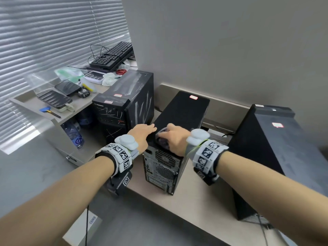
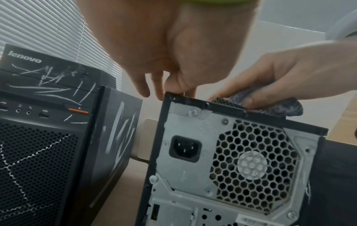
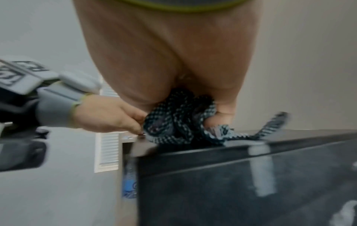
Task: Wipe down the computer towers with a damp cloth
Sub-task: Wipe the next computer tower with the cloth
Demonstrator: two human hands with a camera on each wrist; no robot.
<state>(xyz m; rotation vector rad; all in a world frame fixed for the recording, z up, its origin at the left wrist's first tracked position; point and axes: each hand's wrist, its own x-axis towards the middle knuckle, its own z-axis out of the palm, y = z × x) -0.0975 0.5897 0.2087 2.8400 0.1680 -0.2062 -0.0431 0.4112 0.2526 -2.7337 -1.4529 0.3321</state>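
Observation:
Three black computer towers stand on a beige ledge: a scribbled Lenovo tower on the left, a middle tower with its rear panel facing me, and a right tower. My right hand grips a bunched dark patterned cloth and presses it on the near top edge of the middle tower. The cloth bulges from under the palm in the right wrist view. My left hand rests with straight fingers on that tower's near left top corner, its fingers over the edge, holding nothing.
A low shelf at the left carries a keyboard, a phone, trays and small items. A water bottle lies under it. The grey wall is close behind the towers. A cable trails by the right tower.

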